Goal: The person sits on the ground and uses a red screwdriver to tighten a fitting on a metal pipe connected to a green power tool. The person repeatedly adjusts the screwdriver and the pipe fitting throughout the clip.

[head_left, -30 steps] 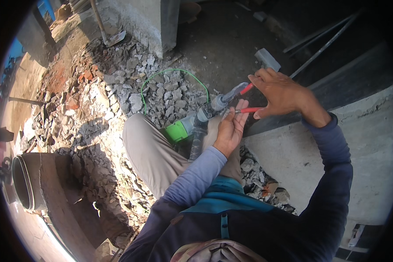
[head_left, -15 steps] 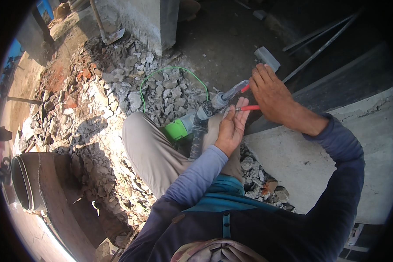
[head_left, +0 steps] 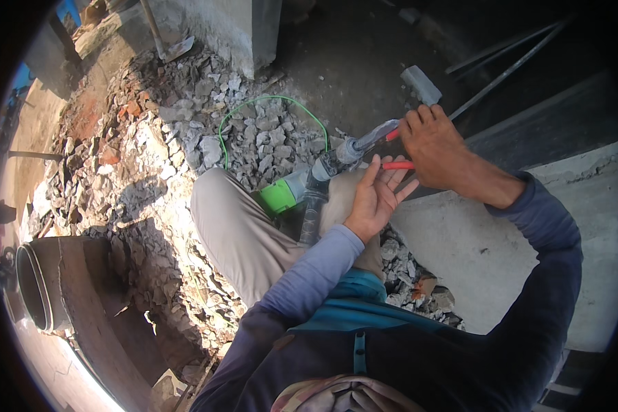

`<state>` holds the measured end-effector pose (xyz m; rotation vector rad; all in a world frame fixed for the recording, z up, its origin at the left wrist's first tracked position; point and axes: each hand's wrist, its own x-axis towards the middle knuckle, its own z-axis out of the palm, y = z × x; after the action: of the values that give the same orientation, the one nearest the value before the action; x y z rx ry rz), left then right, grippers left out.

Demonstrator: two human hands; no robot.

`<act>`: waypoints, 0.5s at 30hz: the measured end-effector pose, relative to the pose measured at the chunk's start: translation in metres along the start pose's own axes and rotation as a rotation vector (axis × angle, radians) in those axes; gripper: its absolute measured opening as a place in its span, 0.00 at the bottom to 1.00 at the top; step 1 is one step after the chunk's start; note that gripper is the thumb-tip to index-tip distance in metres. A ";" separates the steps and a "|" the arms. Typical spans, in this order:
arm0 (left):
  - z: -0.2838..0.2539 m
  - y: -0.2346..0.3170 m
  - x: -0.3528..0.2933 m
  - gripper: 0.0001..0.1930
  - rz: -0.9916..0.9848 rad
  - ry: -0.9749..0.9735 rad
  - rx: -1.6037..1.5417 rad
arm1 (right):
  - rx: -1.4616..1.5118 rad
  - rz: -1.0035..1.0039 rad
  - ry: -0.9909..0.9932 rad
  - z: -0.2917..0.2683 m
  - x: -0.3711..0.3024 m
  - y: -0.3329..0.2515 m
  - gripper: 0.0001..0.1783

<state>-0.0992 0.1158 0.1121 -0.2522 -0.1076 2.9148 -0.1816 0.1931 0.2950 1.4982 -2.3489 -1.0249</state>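
My right hand is curled, back upward, around a tool with two red handle-like parts. The fingers cover its middle, so its exact kind is hidden. Just below, my left hand is palm up with its fingers spread, the fingertips beside the lower red part. A green and grey power hammer with a dark grip lies between my legs. Something clear and plastic-like covers its front end, which points toward my right hand.
Broken concrete rubble spreads ahead and to the left, with a green cable looped over it. A concrete slab lies to the right. A large pipe sits at lower left; a shovel leans at the far left.
My left hand's fingers have spread away from the lower red part, which they were touching. My right hand has shifted slightly right and down with the red-handled tool.
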 end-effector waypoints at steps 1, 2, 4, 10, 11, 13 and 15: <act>0.003 -0.001 0.000 0.30 -0.012 -0.021 0.023 | 0.011 0.000 -0.002 0.000 0.000 0.000 0.28; 0.004 -0.001 0.000 0.32 -0.024 -0.042 0.046 | 0.021 0.000 -0.005 0.000 -0.001 0.000 0.27; 0.006 -0.001 0.001 0.33 -0.033 -0.048 0.065 | 0.056 0.015 -0.070 -0.002 -0.002 -0.001 0.27; 0.004 0.004 0.004 0.34 -0.061 -0.143 0.068 | 0.228 0.049 -0.538 -0.027 0.007 -0.007 0.30; 0.006 0.005 0.003 0.33 -0.070 -0.161 0.061 | 0.196 0.037 -0.616 -0.028 0.009 -0.012 0.31; 0.000 0.005 0.006 0.31 -0.019 -0.113 0.034 | 0.234 0.036 -0.610 -0.030 0.008 -0.010 0.33; -0.003 0.003 0.010 0.29 0.011 -0.120 -0.009 | 0.375 0.063 -0.462 -0.031 -0.005 0.003 0.36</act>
<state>-0.1092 0.1157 0.1076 -0.0800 -0.1393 2.9396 -0.1662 0.1844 0.3207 1.4017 -3.0323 -1.0497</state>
